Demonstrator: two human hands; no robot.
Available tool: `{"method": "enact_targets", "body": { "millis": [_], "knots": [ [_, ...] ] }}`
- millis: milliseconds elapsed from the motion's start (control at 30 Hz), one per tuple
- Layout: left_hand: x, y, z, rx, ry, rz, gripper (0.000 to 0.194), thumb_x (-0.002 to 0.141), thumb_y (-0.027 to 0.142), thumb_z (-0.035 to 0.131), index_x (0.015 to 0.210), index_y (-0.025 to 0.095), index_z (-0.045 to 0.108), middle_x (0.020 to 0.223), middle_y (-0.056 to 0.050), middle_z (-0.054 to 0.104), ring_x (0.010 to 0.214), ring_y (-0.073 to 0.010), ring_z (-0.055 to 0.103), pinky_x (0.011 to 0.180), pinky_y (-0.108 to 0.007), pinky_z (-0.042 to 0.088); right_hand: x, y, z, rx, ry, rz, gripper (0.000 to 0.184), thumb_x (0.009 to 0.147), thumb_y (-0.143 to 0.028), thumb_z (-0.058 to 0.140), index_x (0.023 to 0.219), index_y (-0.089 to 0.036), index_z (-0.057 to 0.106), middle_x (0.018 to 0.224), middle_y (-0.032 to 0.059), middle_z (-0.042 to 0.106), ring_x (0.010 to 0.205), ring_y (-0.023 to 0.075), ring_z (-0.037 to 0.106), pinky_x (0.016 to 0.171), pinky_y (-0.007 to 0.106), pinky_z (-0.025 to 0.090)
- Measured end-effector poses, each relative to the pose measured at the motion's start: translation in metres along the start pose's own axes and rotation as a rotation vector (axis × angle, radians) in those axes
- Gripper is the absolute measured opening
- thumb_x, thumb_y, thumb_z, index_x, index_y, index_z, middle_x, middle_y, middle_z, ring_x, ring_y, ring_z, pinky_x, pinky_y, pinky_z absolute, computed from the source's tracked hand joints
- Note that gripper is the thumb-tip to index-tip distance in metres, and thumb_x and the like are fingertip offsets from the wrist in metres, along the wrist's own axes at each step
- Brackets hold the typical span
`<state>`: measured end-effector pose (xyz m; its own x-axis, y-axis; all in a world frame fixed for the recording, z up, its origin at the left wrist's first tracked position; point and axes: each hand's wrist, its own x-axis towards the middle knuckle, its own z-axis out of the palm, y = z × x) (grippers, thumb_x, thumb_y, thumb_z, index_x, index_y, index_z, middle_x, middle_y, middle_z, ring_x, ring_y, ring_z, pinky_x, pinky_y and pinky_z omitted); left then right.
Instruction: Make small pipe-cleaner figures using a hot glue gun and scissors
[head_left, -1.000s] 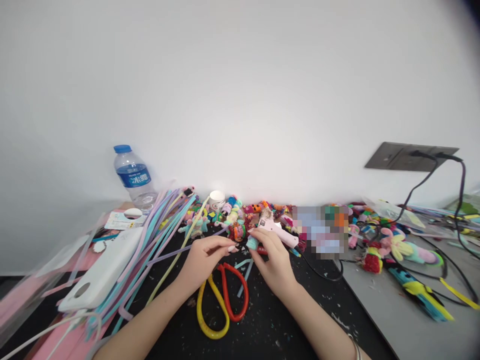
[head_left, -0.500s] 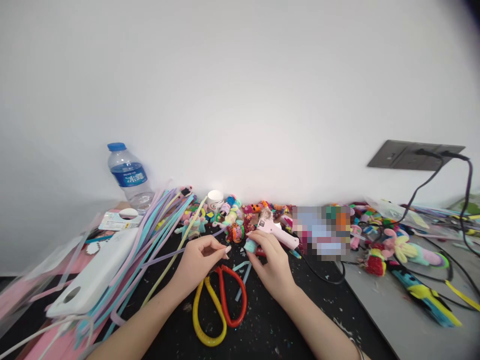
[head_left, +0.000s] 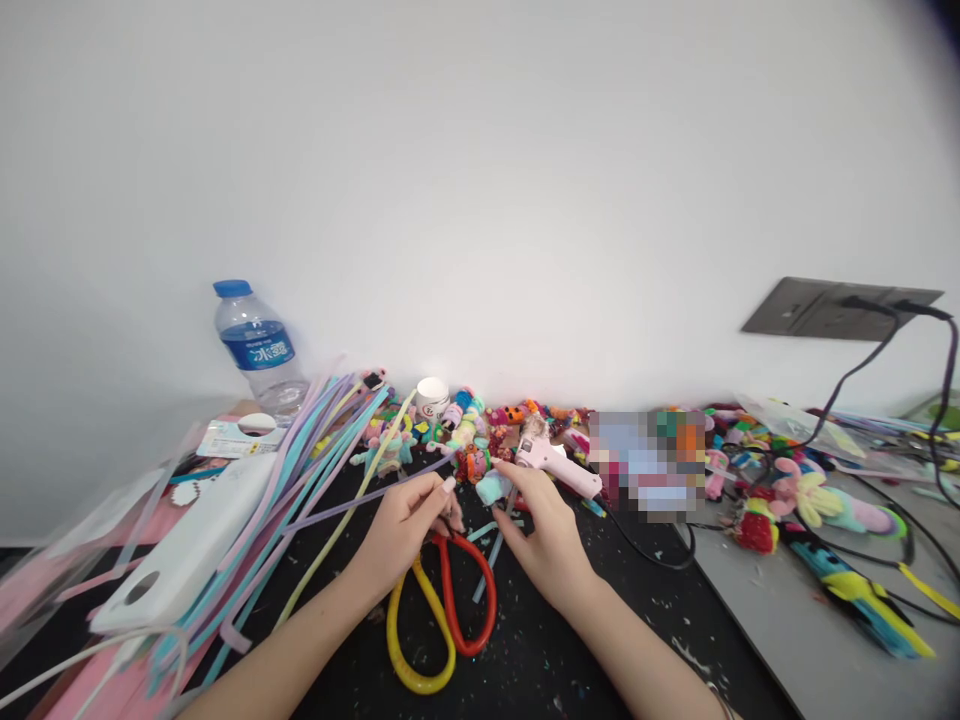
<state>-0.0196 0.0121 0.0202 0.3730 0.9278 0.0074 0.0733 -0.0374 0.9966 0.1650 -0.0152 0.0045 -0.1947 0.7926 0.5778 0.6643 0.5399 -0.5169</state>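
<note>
My left hand is closed over the handle ends of a pair of scissors, which lie with one yellow and one red loop. Its thumb is pressed against curled fingers, and whatever they hold is hidden. My right hand has thumb and fingers curved round a small pale aqua fuzzy piece. Between the hands, a thin translucent stick rests on the black mat. Just beyond my right hand is a pink glue gun.
Pipe cleaners in pastel colours lie in a bundle at left, beside a white board and a water bottle. Fuzzy figures line the wall. Black cables run from a wall socket at right.
The aqua piece has shifted slightly left and shows more beyond my right fingertips. My left fingers have curled in further, with the thumb now raised over them.
</note>
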Motion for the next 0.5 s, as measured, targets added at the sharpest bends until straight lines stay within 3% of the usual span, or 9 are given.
{"method": "enact_targets", "body": {
  "millis": [100, 300, 433, 500],
  "knots": [
    [0.001, -0.004, 0.004, -0.155, -0.059, -0.042, 0.022, 0.082, 0.041, 0.051, 0.078, 0.020, 0.046, 0.081, 0.000, 0.057, 0.078, -0.0159, 0.060, 0.066, -0.027, 0.050, 0.002, -0.003, 0.000, 0.004, -0.070, -0.072, 0.047, 0.081, -0.009, 0.051, 0.126, -0.023, 0.045, 0.119, 0.0072, 0.056, 0.111, 0.0204, 0.049, 0.095, 0.039, 0.043],
    [0.003, -0.012, 0.005, -0.126, -0.062, 0.015, 0.028, 0.076, 0.030, 0.061, 0.075, 0.021, 0.035, 0.067, 0.006, 0.047, 0.063, -0.0106, 0.054, 0.062, -0.024, 0.048, 0.004, -0.014, -0.004, 0.023, -0.133, -0.092, 0.050, 0.079, -0.009, 0.050, 0.127, -0.023, 0.045, 0.120, 0.0078, 0.055, 0.113, 0.0222, 0.048, 0.097, 0.044, 0.041],
    [0.003, -0.012, 0.004, -0.081, -0.023, 0.017, 0.028, 0.075, 0.031, 0.061, 0.074, 0.021, 0.035, 0.068, 0.005, 0.051, 0.066, -0.0129, 0.058, 0.065, -0.025, 0.047, 0.001, -0.013, -0.007, 0.055, -0.019, -0.027, 0.055, 0.079, -0.012, 0.049, 0.133, -0.020, 0.037, 0.128, 0.0116, 0.050, 0.118, 0.0239, 0.046, 0.097, 0.044, 0.041],
    [0.003, -0.013, 0.004, -0.060, -0.008, 0.018, 0.028, 0.075, 0.031, 0.061, 0.074, 0.021, 0.035, 0.068, 0.005, 0.054, 0.068, -0.0142, 0.060, 0.065, -0.026, 0.047, 0.001, -0.009, -0.008, 0.052, 0.090, 0.013, 0.042, 0.082, -0.014, 0.048, 0.124, -0.020, 0.046, 0.122, 0.0113, 0.054, 0.115, 0.0233, 0.049, 0.095, 0.043, 0.042]
  ]
}}
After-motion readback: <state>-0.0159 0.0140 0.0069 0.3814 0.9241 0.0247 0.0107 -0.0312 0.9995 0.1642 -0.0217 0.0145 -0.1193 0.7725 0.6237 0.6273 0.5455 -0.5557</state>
